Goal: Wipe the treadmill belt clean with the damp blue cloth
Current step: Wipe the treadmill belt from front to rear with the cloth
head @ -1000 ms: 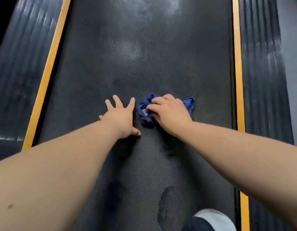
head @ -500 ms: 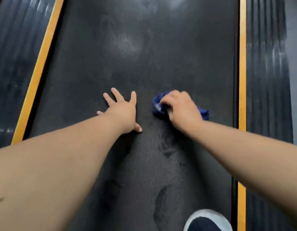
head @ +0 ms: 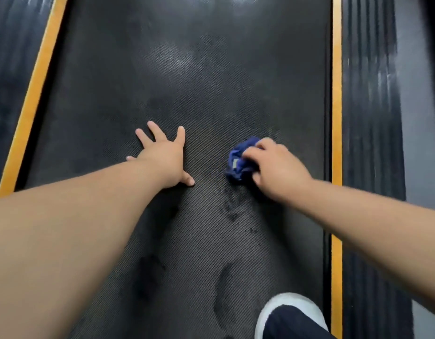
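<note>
The dark textured treadmill belt [head: 187,69] fills the middle of the view, with damp smears and dark marks on it. My right hand [head: 275,167] presses a bunched blue cloth [head: 238,160] onto the belt right of centre; most of the cloth is hidden under the palm. My left hand [head: 165,155] lies flat on the belt with fingers spread, holding nothing, about a hand's width left of the cloth.
Yellow stripes [head: 336,94] edge the belt on both sides, the left stripe [head: 33,104] running diagonally. Ribbed black side rails [head: 370,118] lie outside them. A white-toed shoe [head: 289,311] stands on the belt at the bottom right.
My right hand has slid the cloth rightward across the belt, away from my left hand. The left hand has stayed planted.
</note>
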A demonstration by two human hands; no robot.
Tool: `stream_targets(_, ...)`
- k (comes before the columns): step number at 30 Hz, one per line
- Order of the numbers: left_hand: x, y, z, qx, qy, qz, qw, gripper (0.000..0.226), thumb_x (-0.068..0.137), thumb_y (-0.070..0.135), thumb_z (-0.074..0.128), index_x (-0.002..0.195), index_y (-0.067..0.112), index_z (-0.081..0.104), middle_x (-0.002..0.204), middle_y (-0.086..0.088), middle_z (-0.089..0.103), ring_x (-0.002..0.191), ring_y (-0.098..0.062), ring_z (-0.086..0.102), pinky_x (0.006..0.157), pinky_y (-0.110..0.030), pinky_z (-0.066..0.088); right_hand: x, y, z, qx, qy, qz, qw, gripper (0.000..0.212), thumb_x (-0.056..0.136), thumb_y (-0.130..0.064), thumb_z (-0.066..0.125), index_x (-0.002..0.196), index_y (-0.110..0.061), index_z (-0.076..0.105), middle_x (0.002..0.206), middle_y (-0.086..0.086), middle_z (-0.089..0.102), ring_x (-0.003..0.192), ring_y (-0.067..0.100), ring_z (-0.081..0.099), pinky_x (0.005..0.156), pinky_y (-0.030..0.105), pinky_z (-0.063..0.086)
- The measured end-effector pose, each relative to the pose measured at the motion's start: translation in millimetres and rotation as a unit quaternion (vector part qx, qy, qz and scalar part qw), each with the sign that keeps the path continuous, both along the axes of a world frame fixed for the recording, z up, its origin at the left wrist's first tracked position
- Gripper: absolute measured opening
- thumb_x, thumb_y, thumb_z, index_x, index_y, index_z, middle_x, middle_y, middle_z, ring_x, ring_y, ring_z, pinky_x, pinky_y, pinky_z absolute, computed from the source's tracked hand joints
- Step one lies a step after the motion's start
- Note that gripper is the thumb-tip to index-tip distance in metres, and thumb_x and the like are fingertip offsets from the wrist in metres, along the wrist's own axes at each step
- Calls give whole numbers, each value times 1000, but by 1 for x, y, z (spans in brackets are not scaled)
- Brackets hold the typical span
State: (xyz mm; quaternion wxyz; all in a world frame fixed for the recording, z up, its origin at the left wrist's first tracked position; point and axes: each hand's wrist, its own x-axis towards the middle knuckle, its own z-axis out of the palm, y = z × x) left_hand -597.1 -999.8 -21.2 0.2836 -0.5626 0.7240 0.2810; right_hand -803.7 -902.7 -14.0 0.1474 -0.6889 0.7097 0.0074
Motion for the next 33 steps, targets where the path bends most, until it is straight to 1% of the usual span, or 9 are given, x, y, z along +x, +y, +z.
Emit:
stream_targets(2, 1, 0, -1, -5, -2, -2, 1000, 128, 63, 54, 80, 148, 36, -14, 150, -23, -28, 138, -50, -17, 98, -74, 25, -15, -24, 15, -23, -105, -98, 989, 31, 81, -16, 55, 111, -23, 56, 112, 9, 50, 101, 33, 53, 84, 38, 46)
stream_targets(4, 5, 1, -1, -16, -2, -7, 1000, 128, 62, 57, 79, 148, 36, -13, 151, -23, -26, 139, -49, -16, 99, -73, 26, -21, -36, 20, -61, -138, -125, 981, 32, 83, -22, 56, 114, -22, 53, 113, 9, 51, 102, 31, 53, 86, 36, 44)
stream_targets(8, 8, 1, 1, -26, -2, -22, 999, 128, 60, 62, 78, 148, 37, -11, 153, -21, -21, 140, -48, -11, 101, -69, 29, -10, 9, -3, 49, -17, -37, 998, 69, 78, -46, 67, 136, -21, 40, 137, 9, 39, 114, 34, 44, 97, 40, 39)
stream_targets(11, 7, 3, 1, -57, -14, -41, 997, 125, 59, 63, 78, 149, 35, -5, 154, -14, -19, 141, -44, -9, 100, -70, 29, -9, 26, -18, -6, -26, -1, 1000, 54, 83, -33, 67, 131, -17, 50, 129, 10, 47, 102, 35, 48, 89, 45, 46)
stream_targets(14, 0, 4, -4, -58, 31, -168, 984, 128, 58, 65, 76, 150, 31, -6, 155, -2, -22, 142, -44, -9, 99, -74, 26, -20, -1, -26, -38, -39, 37, 998, 37, 84, -30, 65, 118, -17, 61, 114, 11, 56, 96, 37, 53, 83, 44, 49)
stream_targets(19, -13, 8, -5, -20, 5, -166, 986, 138, 53, 65, 79, 148, 32, -16, 153, -1, -30, 138, -50, -18, 97, -78, 17, -34, -72, -21, -22, 26, -128, 991, 35, 89, -33, 57, 122, -23, 57, 121, 12, 48, 108, 36, 49, 87, 40, 45)
stream_targets(22, -16, 8, -6, -14, 10, -150, 989, 140, 51, 61, 82, 148, 34, -16, 152, 2, -31, 138, -50, -19, 96, -78, 16, -7, -30, -23, -43, 12, -36, 998, 27, 86, -29, 55, 111, -20, 59, 113, 12, 49, 98, 36, 50, 77, 40, 47)
stream_targets(27, -16, 7, -7, -8, 5, -148, 989, 141, 51, 60, 83, 147, 34, -17, 151, 2, -33, 137, -50, -21, 95, -79, 16, 8, 22, -27, 0, -69, 97, 993, 35, 77, -28, 63, 112, -27, 65, 99, 9, 56, 83, 33, 49, 67, 47, 53)
stream_targets(33, -16, 8, -3, -10, 3, -153, 988, 142, 50, 62, 83, 147, 35, -17, 152, 4, -31, 138, -49, -18, 96, -78, 20, -33, -61, -25, -64, 68, -76, 993, 31, 86, -37, 60, 115, -30, 63, 119, 3, 56, 113, 34, 42, 90, 40, 39)
